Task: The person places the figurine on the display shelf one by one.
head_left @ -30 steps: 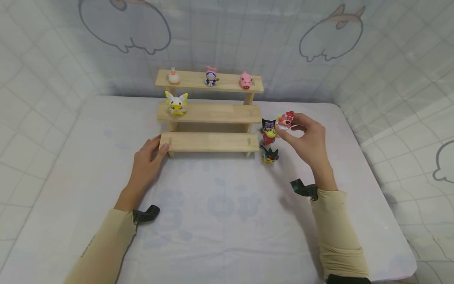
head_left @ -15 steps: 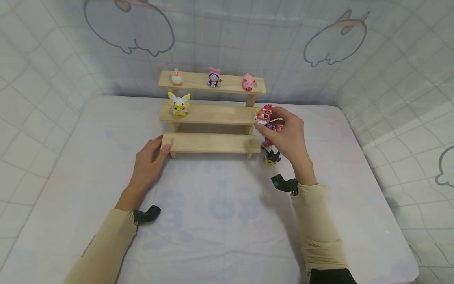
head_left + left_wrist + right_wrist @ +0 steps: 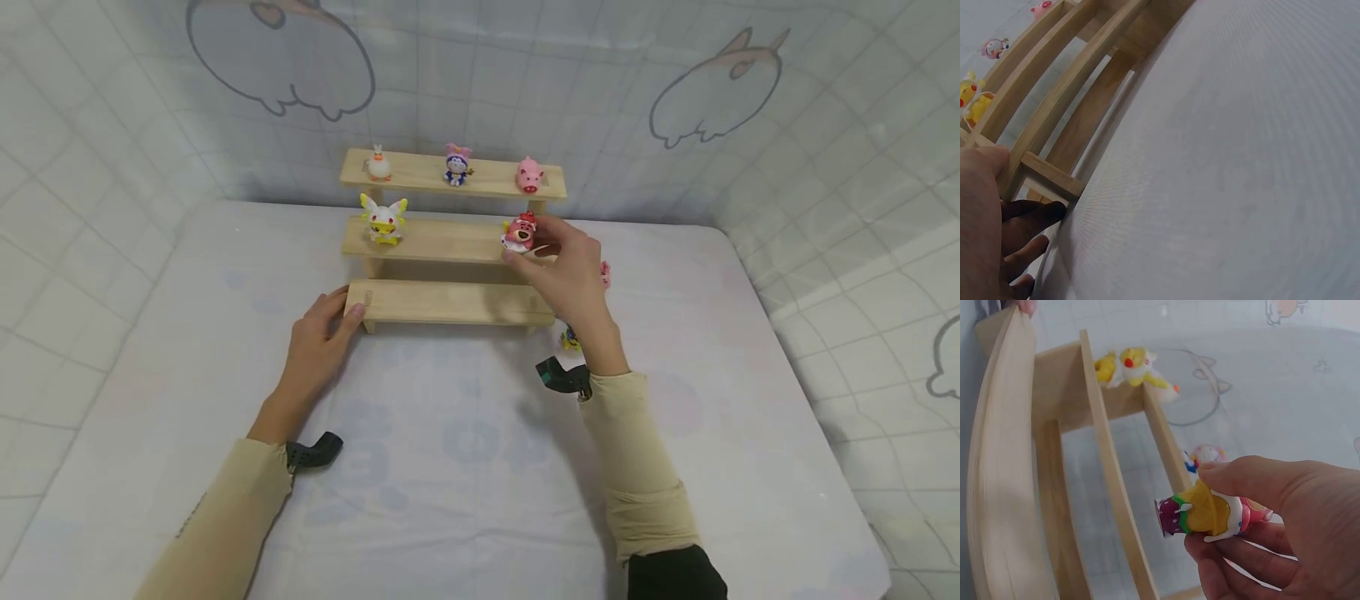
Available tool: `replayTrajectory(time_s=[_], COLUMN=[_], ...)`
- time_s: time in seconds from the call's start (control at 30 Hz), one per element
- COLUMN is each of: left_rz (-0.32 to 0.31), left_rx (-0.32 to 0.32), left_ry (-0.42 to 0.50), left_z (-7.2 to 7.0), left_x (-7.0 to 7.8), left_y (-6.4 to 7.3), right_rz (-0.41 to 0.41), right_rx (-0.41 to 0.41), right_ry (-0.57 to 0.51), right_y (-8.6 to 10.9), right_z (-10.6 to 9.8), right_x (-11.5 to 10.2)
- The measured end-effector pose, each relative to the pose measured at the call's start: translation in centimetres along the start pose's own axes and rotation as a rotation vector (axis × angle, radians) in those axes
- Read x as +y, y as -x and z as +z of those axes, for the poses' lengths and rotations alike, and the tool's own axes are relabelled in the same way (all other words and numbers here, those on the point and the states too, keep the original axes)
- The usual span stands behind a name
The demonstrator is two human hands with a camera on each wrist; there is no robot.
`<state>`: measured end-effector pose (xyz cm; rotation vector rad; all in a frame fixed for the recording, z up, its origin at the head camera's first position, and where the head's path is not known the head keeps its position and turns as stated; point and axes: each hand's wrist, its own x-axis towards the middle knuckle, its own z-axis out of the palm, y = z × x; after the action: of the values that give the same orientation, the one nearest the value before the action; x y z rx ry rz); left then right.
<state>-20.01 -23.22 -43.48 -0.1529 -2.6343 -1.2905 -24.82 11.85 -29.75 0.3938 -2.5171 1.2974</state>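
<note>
Pink figurine, one: at the right of the wooden stand's middle tier, contact unclear; pinched in your right hand. Probably light, stiff, slick; best held by its body. Your left hand grips the stand's lower-left end.

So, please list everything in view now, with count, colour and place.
rack: 1, pale wood, on table
duck: 1, white, top shelf left
doll: 1, pink and blue, top shelf middle
pig: 1, pink, top shelf right
eared toy: 1, white and yellow, middle shelf left
bear: 1, reddish, held near middle shelf's right end
other toys: at least 2, pink, blue-yellow, right of rack, mostly hidden
table: 1, white, under rack
walls: 3, pale, back and sides
drawings: at least 3, grey, on walls
sleeves: 2, beige, bottom edge
band: 1, black, right sleeve
wrist cameras: 2, black, sleeve ends
left hand: 1, holding bottom shelf's left end
right hand: 1, pinching bear
</note>
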Motion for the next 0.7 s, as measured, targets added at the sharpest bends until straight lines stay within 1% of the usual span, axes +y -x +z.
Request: replayTrajectory(time_s=[0.1,0.4,0.57,0.7], left_rz=[-0.001,0.007,-0.003,0.003], left_rx=[0.003,0.005,0.007,0.018], left_ry=[0.003,0.004,-0.002,-0.007], left_z=[0.0,0.0,0.0,0.0], left_x=[0.0,0.2,0.1,0.1], left_y=[0.0,0.0,0.2,0.2], right_rz=[0.012,0.045,0.017,-0.011], right_rx=[-0.008,0.001,-0.007,-0.002], right_ry=[-0.04,-0.06,-0.105,-0.084], right_y=[-0.5,-1.2,-1.5,-1.6], right_z=[1.1,3.9,5.2,5.6], right_x=[-0.2,-0.7,-0.5,-0.4])
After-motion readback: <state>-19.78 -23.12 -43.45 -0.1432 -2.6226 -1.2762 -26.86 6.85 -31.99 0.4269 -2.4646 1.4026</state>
